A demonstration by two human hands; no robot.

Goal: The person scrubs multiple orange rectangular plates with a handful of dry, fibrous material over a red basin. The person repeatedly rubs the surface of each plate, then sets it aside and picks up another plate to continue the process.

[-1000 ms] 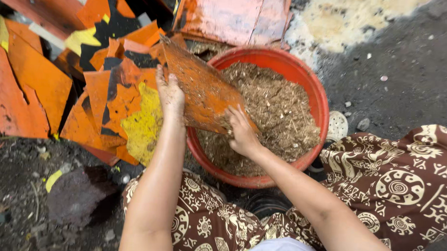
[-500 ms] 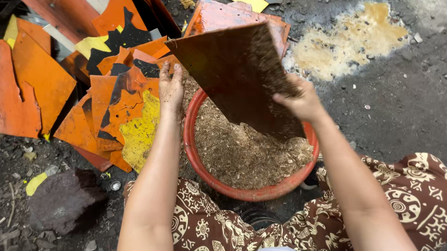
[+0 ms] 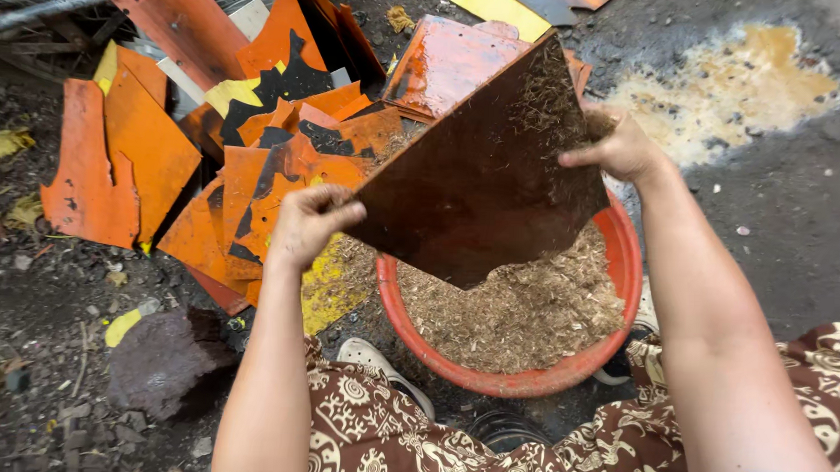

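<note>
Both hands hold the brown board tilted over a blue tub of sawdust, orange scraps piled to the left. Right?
Not quite: the head view shows the tub is red-orange, not blue. Both the left hand and right hand hold the brown board tilted over its sawdust, orange scraps piled left.

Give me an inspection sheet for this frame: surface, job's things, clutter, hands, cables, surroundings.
Surface: dark dirt ground, gritty, with a yellowish stain at upper right.
Job's things: brown flat board held tilted over the orange tub; the tub holds brownish shredded material, some of which clings to the board.
Clutter: pile of orange and yellow sheet offcuts to the left; a dark rock at lower left; scattered yellow leaves.
Hands: left hand in a grip on the board's lower left edge; right hand in a grip on its upper right edge.
Cables: nothing seen.
Surroundings: patterned brown garment over the knees; a light shoe beside the tub.
</note>
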